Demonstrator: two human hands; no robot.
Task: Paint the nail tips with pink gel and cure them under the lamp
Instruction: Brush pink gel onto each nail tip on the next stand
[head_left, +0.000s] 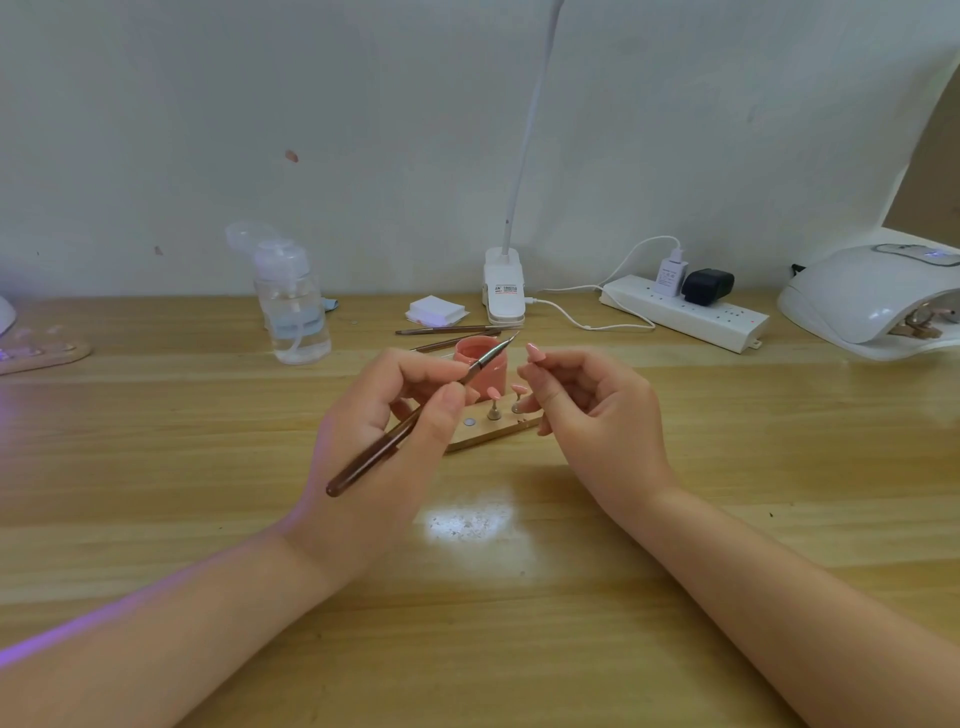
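My left hand (395, 415) grips a brown-handled gel brush (415, 418), its fine tip pointing up and right over the open pink gel jar (480, 366). My right hand (587, 410) pinches a small stand topped with a pink nail tip (535, 352), held just right of the brush tip. Below, a wooden holder board (488, 434) carries two more pink nail tips on stands (494, 402) and one bare magnet spot. The white curing lamp (872, 296) sits at the far right with another wooden holder inside its opening.
Two spare brushes (447, 330) lie behind the jar. A clear pump bottle (293, 306), a stack of white wipes (435, 310), a clip desk lamp (503, 291) and a power strip (685, 312) line the back. Another holder board (41, 353) lies at far left.
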